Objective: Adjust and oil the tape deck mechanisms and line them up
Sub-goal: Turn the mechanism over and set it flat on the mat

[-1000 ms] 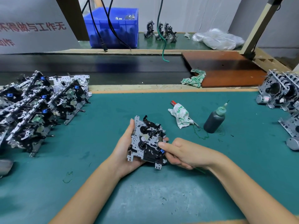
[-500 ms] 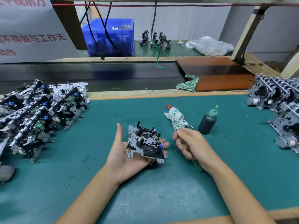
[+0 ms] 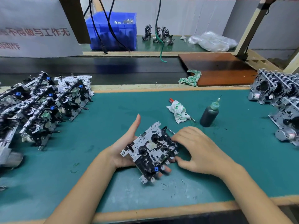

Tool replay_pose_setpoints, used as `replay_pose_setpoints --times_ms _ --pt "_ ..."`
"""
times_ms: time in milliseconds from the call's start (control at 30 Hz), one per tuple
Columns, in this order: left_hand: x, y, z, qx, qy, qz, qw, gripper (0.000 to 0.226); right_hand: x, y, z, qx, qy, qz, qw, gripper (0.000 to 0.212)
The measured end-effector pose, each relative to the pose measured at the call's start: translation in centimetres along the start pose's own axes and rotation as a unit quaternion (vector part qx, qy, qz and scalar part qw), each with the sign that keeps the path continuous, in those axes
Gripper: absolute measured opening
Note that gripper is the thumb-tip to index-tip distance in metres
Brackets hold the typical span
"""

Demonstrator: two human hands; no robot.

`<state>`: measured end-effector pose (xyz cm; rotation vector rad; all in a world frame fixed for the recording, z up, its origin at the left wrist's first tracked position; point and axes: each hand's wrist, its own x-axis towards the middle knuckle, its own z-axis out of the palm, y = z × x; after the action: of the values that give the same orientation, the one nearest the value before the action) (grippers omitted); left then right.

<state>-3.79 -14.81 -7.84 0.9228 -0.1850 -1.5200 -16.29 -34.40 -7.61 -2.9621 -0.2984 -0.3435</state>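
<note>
The tape deck mechanism (image 3: 149,151) lies tilted in your left hand (image 3: 127,146), above the green mat (image 3: 100,126) near the front of the bench. Your left palm is under it, thumb straight and pointing up beside its left edge, and your fingertips (image 3: 166,170) show from beneath its lower right corner. Your right hand (image 3: 199,152) is at its right edge, fingers curled down onto the black parts there and thumb against the lower side. A thin metal tip (image 3: 170,131) sticks out just above your right knuckles; it looks like a tool tucked in that hand, but the hand hides the rest.

Just beyond your right hand stands a dark oil bottle (image 3: 209,113) with a green nozzle, upright on the mat. Beside it, to its left, lies a tool wrapped in a white rag (image 3: 178,111), with a red end showing.

At the left of the mat, finished mechanisms (image 3: 45,104) lean in rows against each other. More mechanisms (image 3: 281,101) are stacked at the right edge. Behind the mat runs a dark belt (image 3: 97,68), with a crumpled green-and-white cloth (image 3: 191,78) by a brown board (image 3: 218,68), and a blue bin (image 3: 113,31) further back.
</note>
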Motion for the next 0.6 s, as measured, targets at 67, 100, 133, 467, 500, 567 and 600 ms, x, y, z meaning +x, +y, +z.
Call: replay_pose_setpoints --times_ms 67,100,133,467,500,567,600 --pt "-0.1 0.3 -0.2 -0.015 -0.001 -0.005 1.0 0.11 -0.6 0.1 -0.2 -0.012 0.018 -0.003 1.0 0.043" --pt "-0.2 0.4 -0.5 -0.025 0.0 0.002 1.0 0.112 -0.8 0.1 -0.3 -0.016 0.029 -0.002 0.999 0.047" --pt "-0.3 0.5 -0.9 -0.032 0.002 0.017 0.999 0.115 -1.0 0.2 -0.4 -0.023 0.044 0.0 0.999 0.05" --pt "-2.6 -0.2 -0.2 0.45 0.472 0.209 0.728 0.075 -1.7 -0.6 1.2 -0.003 0.123 0.066 0.99 0.045" --pt "-3.1 -1.0 0.1 0.554 0.472 0.182 0.661 0.079 -1.7 -0.6 1.3 -0.004 0.117 0.064 0.991 0.045" --pt "-3.3 -2.7 0.8 0.695 0.46 0.13 0.538 0.084 -1.8 -0.5 1.5 -0.011 0.102 0.052 0.993 0.049" --pt "-3.0 -3.3 1.2 0.728 0.466 0.125 0.488 0.085 -1.8 -0.5 1.6 -0.018 0.098 0.047 0.994 0.053"
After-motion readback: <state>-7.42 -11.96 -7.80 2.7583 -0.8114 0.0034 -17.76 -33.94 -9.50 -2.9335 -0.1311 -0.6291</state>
